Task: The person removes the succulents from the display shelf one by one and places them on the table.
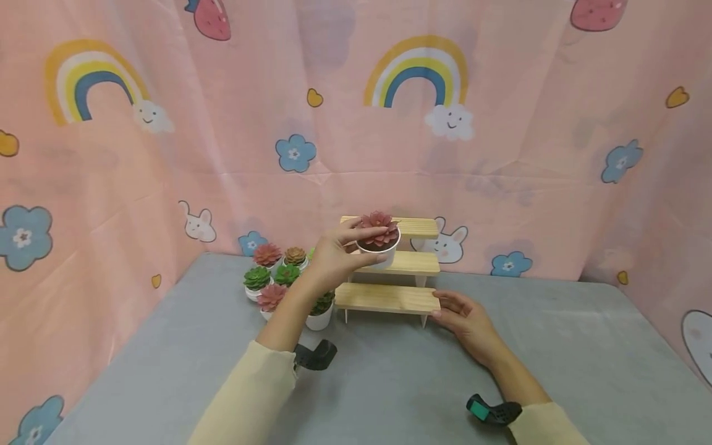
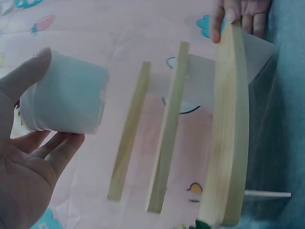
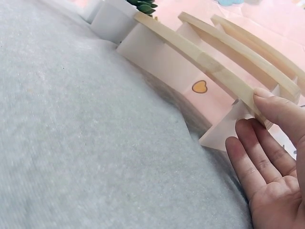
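Observation:
A white pot [image 2: 71, 93] holding a dusty-red artificial succulent [image 1: 379, 230] is gripped by my left hand [image 1: 336, 256], thumb on one side and fingers on the other. It is held up in front of the upper tiers of a wooden three-step display stand [image 1: 389, 298], apart from the boards in the left wrist view. My right hand [image 1: 467, 324] pinches the right end of the lowest board [image 3: 205, 64], thumb on top and fingers beneath. White side supports [image 3: 226, 126] carry the boards.
Several potted succulents, among them a green one [image 1: 258, 279] and a pink one [image 1: 272, 297], crowd the table left of the stand. Grey cloth covers the table [image 1: 389, 383]. A pink patterned curtain [image 1: 345, 123] hangs behind. Each wrist wears a black device [image 1: 316, 355].

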Available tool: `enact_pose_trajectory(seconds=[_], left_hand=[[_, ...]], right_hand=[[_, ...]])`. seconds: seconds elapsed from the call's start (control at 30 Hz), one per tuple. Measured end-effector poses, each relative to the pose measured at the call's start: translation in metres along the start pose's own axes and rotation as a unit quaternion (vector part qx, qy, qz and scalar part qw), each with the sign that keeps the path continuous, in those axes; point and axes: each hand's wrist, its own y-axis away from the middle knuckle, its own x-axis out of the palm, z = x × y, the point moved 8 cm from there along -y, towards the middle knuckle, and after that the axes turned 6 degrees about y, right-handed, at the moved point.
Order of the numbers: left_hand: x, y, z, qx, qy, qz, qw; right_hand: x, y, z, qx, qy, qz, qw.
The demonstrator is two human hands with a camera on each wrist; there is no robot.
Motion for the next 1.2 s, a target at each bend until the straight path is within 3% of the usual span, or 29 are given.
enact_pose_trajectory(seconds=[0.4,0.67,1.03,1.2], left_hand=[[-0.042,0.038,-0.003,-0.004,-0.011,-0.028,0.9995],[-0.074,0.068,0.004,-0.016,-0.039,-0.055,0.9976],[-0.126,0.112,0.027,-0.047,-0.080,-0.115,0.9890],[-0.152,0.129,0.029,-0.064,-0.113,-0.160,0.9785]], right_hand=[[-0.001,0.001,0.002,0.001,0.001,0.000,1.0000],[-0.001,0.001,0.003,0.004,0.000,-0.001,1.0000],[-0.002,0.002,0.001,-0.012,0.002,0.003,0.9999],[-0.001,0.001,0.001,-0.009,0.002,0.000,1.0000]])
